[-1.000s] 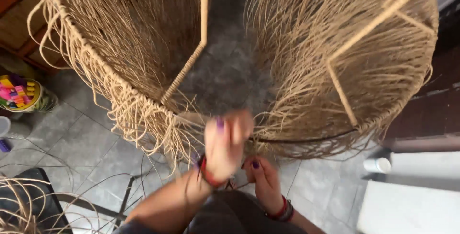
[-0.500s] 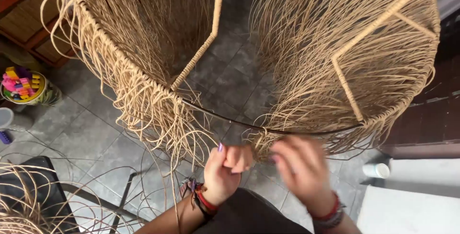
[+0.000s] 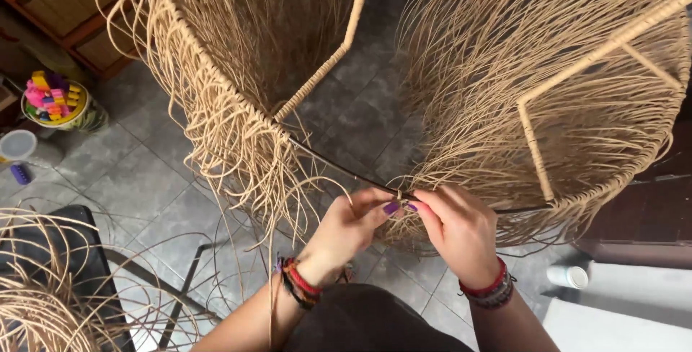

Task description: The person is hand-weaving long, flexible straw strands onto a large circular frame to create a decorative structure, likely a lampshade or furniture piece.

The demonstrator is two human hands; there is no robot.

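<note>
Where the dark metal rim (image 3: 339, 166) of the round frame crosses the middle of the picture, the left hand (image 3: 351, 228) and right hand (image 3: 455, 231) meet, fingertips pinched shut on a tan wicker strand (image 3: 398, 196) knotted at the rim. Loose wicker strands (image 3: 245, 157) hang left of them; a bowl of coloured clips (image 3: 54, 99) sits on the tiled floor (image 3: 137, 186) at upper left.

Two hands (image 3: 346, 233) (image 3: 461, 233), one woven frame (image 3: 346, 38), one toy-filled bowl (image 3: 54, 103).
</note>
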